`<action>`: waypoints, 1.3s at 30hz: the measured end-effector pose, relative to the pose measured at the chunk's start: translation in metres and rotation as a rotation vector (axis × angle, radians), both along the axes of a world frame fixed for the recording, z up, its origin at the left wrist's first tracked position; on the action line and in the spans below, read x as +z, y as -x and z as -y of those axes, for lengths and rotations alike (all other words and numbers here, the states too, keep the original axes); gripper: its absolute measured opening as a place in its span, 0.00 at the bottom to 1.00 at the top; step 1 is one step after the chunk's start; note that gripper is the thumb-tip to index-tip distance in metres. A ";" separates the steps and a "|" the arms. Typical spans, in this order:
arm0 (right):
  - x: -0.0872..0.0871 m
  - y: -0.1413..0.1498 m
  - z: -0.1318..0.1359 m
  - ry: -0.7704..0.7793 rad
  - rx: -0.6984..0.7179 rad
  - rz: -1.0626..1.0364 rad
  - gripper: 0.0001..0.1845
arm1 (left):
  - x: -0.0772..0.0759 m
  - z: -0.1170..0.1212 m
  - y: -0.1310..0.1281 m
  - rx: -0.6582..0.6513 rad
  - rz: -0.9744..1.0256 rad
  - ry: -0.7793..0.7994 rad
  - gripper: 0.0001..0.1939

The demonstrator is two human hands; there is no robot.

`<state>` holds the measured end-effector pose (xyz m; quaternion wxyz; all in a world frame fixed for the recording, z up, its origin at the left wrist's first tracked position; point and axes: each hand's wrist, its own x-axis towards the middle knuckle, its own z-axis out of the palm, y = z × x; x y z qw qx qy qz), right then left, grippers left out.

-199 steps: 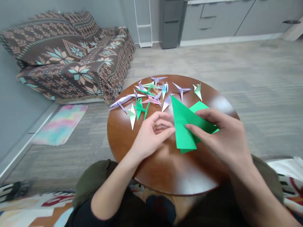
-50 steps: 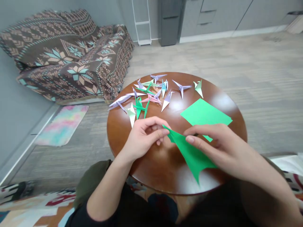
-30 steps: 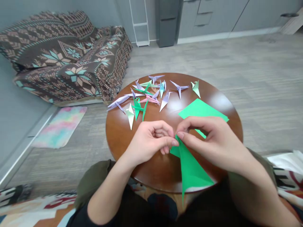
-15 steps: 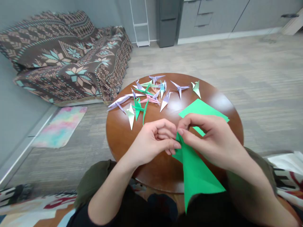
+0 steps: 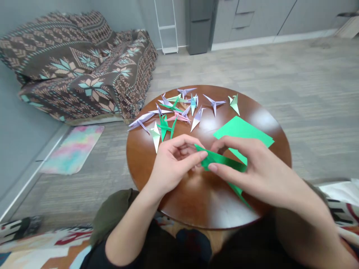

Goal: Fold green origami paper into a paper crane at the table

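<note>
A folded green paper piece is held just above the round brown table. My left hand pinches its left tip between thumb and fingers. My right hand grips the piece from the right, thumb underneath and fingers curled over it. Part of the paper is hidden under my right hand. A flat green sheet lies on the table just behind my right hand.
Several small folded paper cranes in purple, green, pink and white are scattered over the far half of the table. A sofa with a patterned brown throw stands at the left. A pastel mat lies on the floor.
The green piece, which hung down toward my lap with its point up, now lies flatter and narrower between both hands. My hands have moved slightly apart.
</note>
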<state>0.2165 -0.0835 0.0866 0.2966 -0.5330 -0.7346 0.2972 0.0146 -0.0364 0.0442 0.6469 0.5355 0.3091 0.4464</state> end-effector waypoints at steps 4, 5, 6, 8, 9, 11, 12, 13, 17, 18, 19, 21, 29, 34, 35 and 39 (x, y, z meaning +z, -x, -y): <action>-0.003 0.000 -0.002 -0.066 0.012 0.046 0.07 | -0.005 -0.001 0.002 0.024 0.002 -0.019 0.08; -0.003 -0.001 -0.003 -0.079 0.011 0.039 0.08 | -0.005 -0.002 0.002 0.028 0.003 -0.015 0.07; -0.003 -0.002 -0.003 -0.086 0.009 0.032 0.08 | -0.006 -0.002 0.003 0.033 0.000 -0.008 0.07; -0.003 -0.002 -0.003 -0.087 0.007 0.024 0.08 | -0.005 -0.002 0.003 0.054 -0.012 0.008 0.08; -0.003 -0.003 -0.003 -0.082 0.006 0.022 0.08 | -0.005 -0.002 0.003 0.067 -0.022 0.015 0.09; -0.003 -0.003 -0.003 -0.077 0.001 0.024 0.08 | -0.004 -0.002 0.003 0.089 -0.044 0.023 0.10; -0.003 -0.003 -0.003 -0.078 -0.001 0.024 0.09 | -0.004 -0.002 0.003 0.095 -0.052 0.022 0.11; -0.003 -0.002 -0.003 -0.078 -0.003 0.023 0.09 | -0.005 -0.002 0.004 0.098 -0.056 0.020 0.11; -0.003 -0.003 -0.003 -0.077 -0.003 0.017 0.10 | -0.008 -0.002 0.004 0.091 -0.042 -0.002 0.09; -0.003 -0.003 -0.003 -0.077 0.000 0.014 0.10 | -0.008 -0.002 0.004 0.088 -0.037 -0.007 0.09; -0.003 -0.003 -0.003 -0.075 0.005 0.010 0.10 | -0.008 -0.002 0.004 0.086 -0.034 -0.011 0.08; -0.003 -0.003 -0.004 -0.074 0.016 0.003 0.09 | -0.008 -0.002 0.004 0.079 -0.035 -0.010 0.08; -0.004 -0.003 -0.003 -0.058 0.049 -0.013 0.09 | -0.007 -0.003 0.004 0.059 0.000 0.001 0.08; -0.003 -0.003 -0.003 -0.045 0.048 -0.008 0.09 | -0.006 -0.003 0.004 0.094 -0.011 0.022 0.10; -0.003 -0.003 -0.003 -0.043 0.052 -0.007 0.09 | -0.006 -0.003 0.004 0.101 -0.008 0.020 0.09; -0.004 -0.003 -0.003 -0.044 0.057 -0.003 0.09 | -0.006 -0.002 0.002 0.128 -0.024 0.020 0.09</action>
